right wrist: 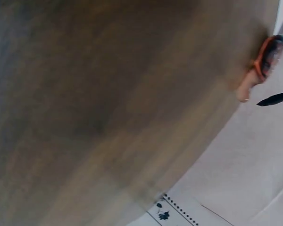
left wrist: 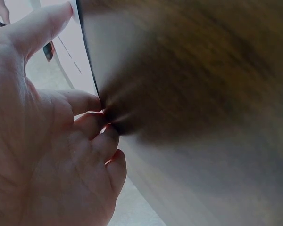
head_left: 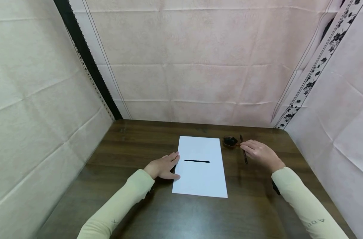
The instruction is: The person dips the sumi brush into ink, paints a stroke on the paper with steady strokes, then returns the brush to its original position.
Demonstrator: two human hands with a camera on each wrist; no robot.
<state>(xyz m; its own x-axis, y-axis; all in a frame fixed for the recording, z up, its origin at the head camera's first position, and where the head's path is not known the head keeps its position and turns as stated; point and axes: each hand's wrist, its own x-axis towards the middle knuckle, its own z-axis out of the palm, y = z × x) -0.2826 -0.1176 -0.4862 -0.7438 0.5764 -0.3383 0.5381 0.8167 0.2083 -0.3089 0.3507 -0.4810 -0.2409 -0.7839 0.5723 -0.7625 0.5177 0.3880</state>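
A white sheet of paper (head_left: 202,181) lies on the table with one black horizontal stroke (head_left: 197,161) across its middle. My left hand (head_left: 163,166) rests at the paper's left edge, fingers and thumb spread over it; the left wrist view shows this hand (left wrist: 52,141) from the palm side. To the right of the paper, my right hand (head_left: 260,154) pinches a dark brush (head_left: 245,156). The black pointed brush tip (right wrist: 275,99) shows in the right wrist view, where the hand itself is out of sight. Beside the brush sits a small reddish-brown dish (right wrist: 260,63) with a short handle and black ink (head_left: 230,141).
The brown wooden table (head_left: 133,202) has a glossy surface. Pale creased cloth (head_left: 181,83) hangs behind it, with more cloth at the left (head_left: 35,109) and right (head_left: 342,132). A floral border (head_left: 313,79) runs down the right-hand corner.
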